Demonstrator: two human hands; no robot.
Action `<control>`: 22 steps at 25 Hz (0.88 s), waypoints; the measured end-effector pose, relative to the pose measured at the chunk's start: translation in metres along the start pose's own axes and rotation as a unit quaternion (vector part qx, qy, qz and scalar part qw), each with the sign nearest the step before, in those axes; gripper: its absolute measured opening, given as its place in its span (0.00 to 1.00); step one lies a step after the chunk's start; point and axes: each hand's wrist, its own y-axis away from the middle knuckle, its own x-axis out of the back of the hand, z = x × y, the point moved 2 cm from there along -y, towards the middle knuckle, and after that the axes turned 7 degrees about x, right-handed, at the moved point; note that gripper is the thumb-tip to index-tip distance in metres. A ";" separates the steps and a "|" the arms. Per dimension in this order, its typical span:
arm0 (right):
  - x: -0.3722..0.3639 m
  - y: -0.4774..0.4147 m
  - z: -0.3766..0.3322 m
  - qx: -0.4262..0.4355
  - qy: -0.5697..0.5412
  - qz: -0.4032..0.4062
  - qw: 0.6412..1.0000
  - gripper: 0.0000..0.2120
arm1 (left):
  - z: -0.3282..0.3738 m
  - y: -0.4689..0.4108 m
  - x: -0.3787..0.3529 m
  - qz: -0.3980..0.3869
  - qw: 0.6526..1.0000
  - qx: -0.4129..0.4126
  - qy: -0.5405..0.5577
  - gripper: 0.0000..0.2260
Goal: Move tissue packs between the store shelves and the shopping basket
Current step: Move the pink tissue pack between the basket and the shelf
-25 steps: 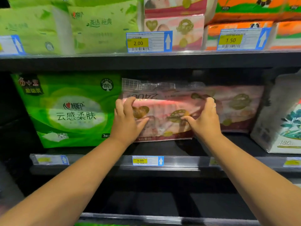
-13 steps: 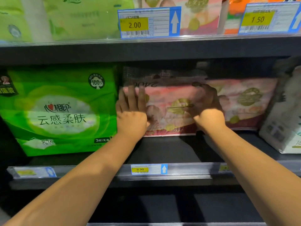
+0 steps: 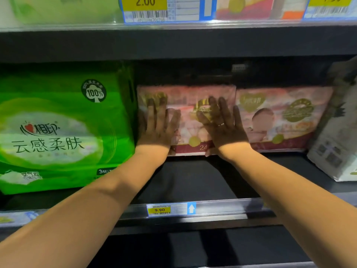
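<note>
Middle shelf (image 3: pixel 185 180), dark, flat and matte, carries four tissue packs, all soft plastic-wrapped blocks. There are two pink packs side by side, far back on the shelf. The left pink pack (image 3: pixel 188 97) is glossy with gold emblems and a dark red band along the bottom. The right pink pack (image 3: pixel 284 117) touches it and has the same print.

Left hand (image 3: pixel 156 124) is flat on the left pink pack's front, fingers straight and spread, grasping nothing. Right hand (image 3: pixel 224 128) is flat on the same front, fingers straight, also released. One ring (image 3: pixel 220 124) on a right finger.

One big green pack (image 3: pixel 58 128), shiny film, puffy, stands left and nearer, just beside the left pink pack. One white pack (image 3: pixel 336 147), boxy, stands at the right edge, nearer.

One price tag "9.90" (image 3: pixel 159 209) sits in the clear plastic rail at the shelf's near edge. One tag "2.00" (image 3: pixel 144 6) sits on the upper rail; the packs above it are blurred.
</note>
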 end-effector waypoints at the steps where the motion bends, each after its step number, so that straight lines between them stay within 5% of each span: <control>1: -0.005 -0.002 -0.001 -0.004 0.001 0.010 1.000 0.72 | 0.002 -0.002 -0.001 -0.021 1.000 -0.005 -0.007 0.48; 5: -0.019 -0.006 0.002 0.012 0.014 0.042 0.999 0.73 | 0.010 -0.002 -0.004 -0.060 0.998 -0.004 -0.033 0.39; 8: -0.015 -0.005 0.001 0.000 0.009 -0.010 1.000 0.71 | 0.008 -0.001 0.001 -0.063 0.998 0.002 -0.024 0.35; 15: 0.035 0.031 -0.002 0.004 -0.034 -0.034 0.999 0.48 | -0.005 0.026 0.041 -0.062 0.996 -0.034 0.046 0.48; 18: 0.062 0.059 0.002 -0.062 -0.071 -0.113 0.989 0.32 | -0.001 0.043 0.062 -0.133 0.989 -0.003 0.066 0.37; 22: 0.100 0.114 0.012 -0.116 -0.089 -0.072 0.987 0.32 | 0.017 0.072 0.104 -0.067 0.989 -0.074 0.110 0.42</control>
